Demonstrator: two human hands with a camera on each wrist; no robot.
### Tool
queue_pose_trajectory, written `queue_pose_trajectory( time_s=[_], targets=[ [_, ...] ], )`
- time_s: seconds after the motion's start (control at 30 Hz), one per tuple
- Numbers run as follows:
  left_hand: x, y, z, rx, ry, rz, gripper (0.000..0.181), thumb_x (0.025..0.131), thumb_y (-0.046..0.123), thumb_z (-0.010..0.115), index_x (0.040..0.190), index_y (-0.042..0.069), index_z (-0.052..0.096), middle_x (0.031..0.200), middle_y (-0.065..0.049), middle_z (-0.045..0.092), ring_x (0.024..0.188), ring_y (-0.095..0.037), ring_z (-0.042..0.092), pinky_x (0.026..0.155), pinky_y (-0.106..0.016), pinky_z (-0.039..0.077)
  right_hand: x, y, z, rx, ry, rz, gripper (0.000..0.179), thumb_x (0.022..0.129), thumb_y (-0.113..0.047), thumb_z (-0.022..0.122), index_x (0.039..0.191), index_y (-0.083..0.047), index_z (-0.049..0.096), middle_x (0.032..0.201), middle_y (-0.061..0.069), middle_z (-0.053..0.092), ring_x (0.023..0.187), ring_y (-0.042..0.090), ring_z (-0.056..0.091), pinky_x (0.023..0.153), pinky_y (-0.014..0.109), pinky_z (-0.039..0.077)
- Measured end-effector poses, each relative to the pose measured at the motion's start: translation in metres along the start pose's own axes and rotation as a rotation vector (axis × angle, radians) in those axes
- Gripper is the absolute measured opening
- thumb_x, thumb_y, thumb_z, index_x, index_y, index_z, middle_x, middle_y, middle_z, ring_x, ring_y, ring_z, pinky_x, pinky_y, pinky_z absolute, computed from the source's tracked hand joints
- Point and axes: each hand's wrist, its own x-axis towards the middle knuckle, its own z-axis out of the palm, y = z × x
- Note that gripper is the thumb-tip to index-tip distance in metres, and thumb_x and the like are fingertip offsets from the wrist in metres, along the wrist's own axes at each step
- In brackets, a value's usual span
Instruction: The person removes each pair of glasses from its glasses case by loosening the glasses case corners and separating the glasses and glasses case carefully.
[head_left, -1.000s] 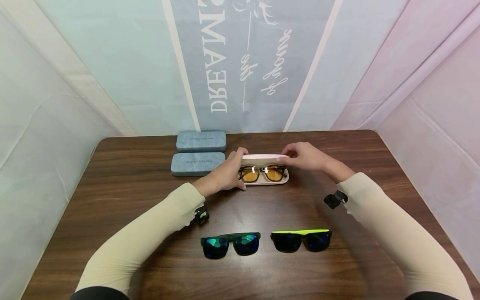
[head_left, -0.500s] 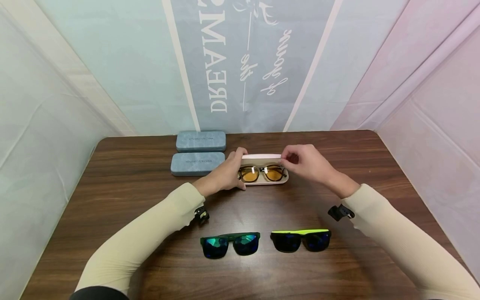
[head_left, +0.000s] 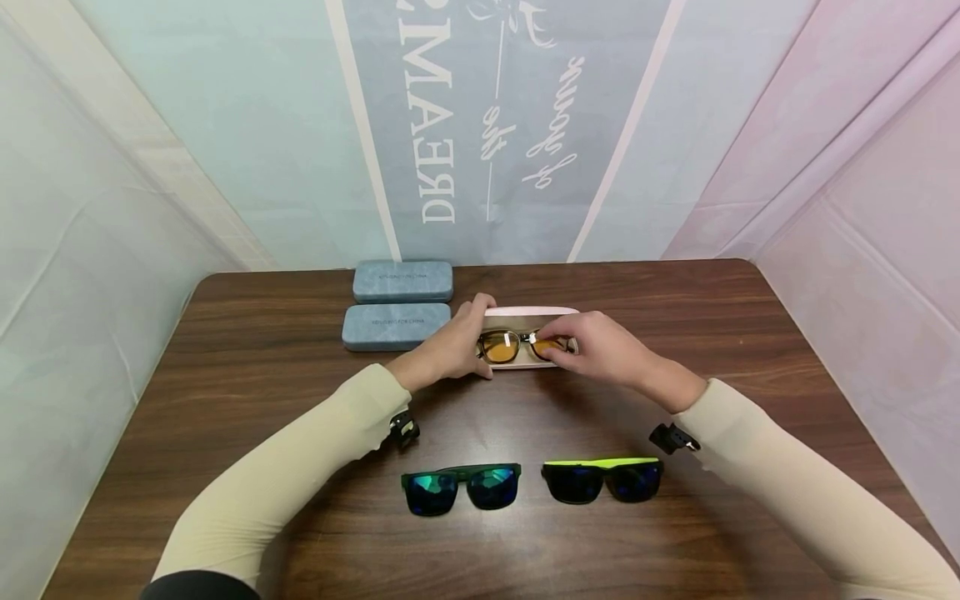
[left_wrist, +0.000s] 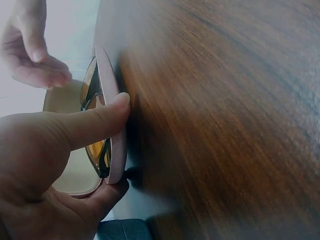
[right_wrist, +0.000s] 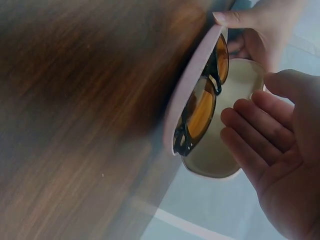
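An eyeglass case, pale pink outside and beige inside, lies with its lid raised. Inside are dark-framed glasses with amber lenses. My left hand grips the case's left end; the left wrist view puts its thumb on the pink front wall. My right hand hovers over the case's right half and hides part of the right lens in the head view. In the right wrist view its fingers are loosely bent before the beige lid, apart from the glasses, holding nothing.
Two blue cases, both closed, lie left of the pink one. Nearer me on the brown table are sunglasses with green mirrored lenses and sunglasses with a lime-yellow part. A printed cloth hangs behind.
My right hand has left the lid's right edge and moved left and nearer me, over the right lens. The left hand keeps its grip on the case.
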Motion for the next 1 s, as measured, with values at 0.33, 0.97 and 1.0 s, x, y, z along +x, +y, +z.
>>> queue_pose_trajectory(
  time_s=[0.33, 0.97, 1.0],
  targets=[
    [0.001, 0.001, -0.001, 0.0, -0.007, -0.003, 0.101, 0.07, 0.012, 0.096, 0.143, 0.012, 0.026, 0.131, -0.022, 0.045, 0.11, -0.034, 0.059, 0.098, -0.044, 0.05, 0.003, 0.0, 0.012, -0.006, -0.026, -0.018, 0.029, 0.096, -0.016, 0.072, 0.122, -0.003, 0.073, 0.12, 0.01, 0.071, 0.098, 0.022, 0.068, 0.079, 0.039, 0.054],
    [0.0, 0.0, -0.001, -0.002, -0.006, 0.007, 0.1, 0.069, 0.011, 0.096, 0.142, 0.011, 0.027, 0.128, -0.021, 0.046, 0.111, -0.033, 0.058, 0.101, -0.044, 0.048, 0.019, -0.011, 0.029, -0.283, -0.006, -0.008, 0.02, 0.097, -0.006, 0.067, 0.116, -0.001, 0.071, 0.11, 0.012, 0.071, 0.102, 0.026, 0.068, 0.083, 0.043, 0.057],
    [0.0, 0.0, -0.001, -0.001, -0.006, 0.005, 0.1, 0.069, 0.011, 0.096, 0.142, 0.012, 0.027, 0.128, -0.021, 0.046, 0.111, -0.033, 0.058, 0.101, -0.044, 0.048, 0.02, -0.013, 0.03, -0.31, -0.014, 0.007, 0.019, 0.098, -0.007, 0.067, 0.115, -0.002, 0.072, 0.109, 0.011, 0.071, 0.1, 0.025, 0.068, 0.081, 0.042, 0.057]
  ],
)
